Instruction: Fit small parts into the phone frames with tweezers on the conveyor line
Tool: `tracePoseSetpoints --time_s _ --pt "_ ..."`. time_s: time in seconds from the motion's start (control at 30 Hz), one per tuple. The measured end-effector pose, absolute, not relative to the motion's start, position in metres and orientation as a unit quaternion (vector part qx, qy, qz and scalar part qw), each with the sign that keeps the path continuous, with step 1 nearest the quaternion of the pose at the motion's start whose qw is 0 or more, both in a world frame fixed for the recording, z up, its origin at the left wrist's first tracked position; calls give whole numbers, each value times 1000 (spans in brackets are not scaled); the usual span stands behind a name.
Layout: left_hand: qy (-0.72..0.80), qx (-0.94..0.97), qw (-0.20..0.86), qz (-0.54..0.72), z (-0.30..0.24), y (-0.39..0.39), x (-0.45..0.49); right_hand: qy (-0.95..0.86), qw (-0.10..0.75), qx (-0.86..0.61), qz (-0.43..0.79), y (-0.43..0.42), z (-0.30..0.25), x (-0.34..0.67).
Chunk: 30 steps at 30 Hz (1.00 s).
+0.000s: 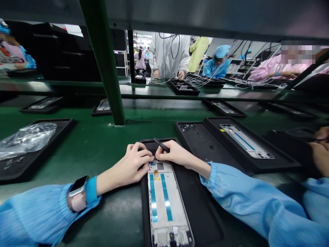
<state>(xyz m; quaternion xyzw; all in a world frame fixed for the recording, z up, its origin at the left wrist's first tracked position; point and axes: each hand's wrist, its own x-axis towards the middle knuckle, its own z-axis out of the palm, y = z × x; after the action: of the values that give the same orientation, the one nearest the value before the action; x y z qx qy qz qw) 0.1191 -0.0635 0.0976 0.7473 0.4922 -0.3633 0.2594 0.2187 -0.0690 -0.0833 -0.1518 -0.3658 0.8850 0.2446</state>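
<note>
Black tool (161,144) — one end hidden, plastic bag (29,139) — cut off

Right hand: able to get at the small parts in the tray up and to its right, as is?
Probably yes: the right hand is close, and only the tray's rim seems to separate it from the small parts. It does hold a dark tool.

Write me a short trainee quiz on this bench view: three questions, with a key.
1. Which hand holds the slim black handheld tool?
2. How many long, shiny blue strips run along the silver, phone-shaped panel nearest the camera?
3. True or false: the large black rectangular tray at the left edge of view holds a crinkled clear plastic bag.

Key: 1. The right hand. 2. Two. 3. True.
</note>
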Motion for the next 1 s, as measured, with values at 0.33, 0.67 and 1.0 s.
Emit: tracePoseSetpoints --time_s 0.33,0.67,1.0 --pt "482 749 272 -364 98 -57 128 -355 200 -165 898 -60 -72 219" --pt "619 674 276 -294 73 -54 122 -316 217 -138 913 -62 -77 220" --pt "597 694 277 -290 73 -58 122 -322 207 -153 911 -61 -75 219"
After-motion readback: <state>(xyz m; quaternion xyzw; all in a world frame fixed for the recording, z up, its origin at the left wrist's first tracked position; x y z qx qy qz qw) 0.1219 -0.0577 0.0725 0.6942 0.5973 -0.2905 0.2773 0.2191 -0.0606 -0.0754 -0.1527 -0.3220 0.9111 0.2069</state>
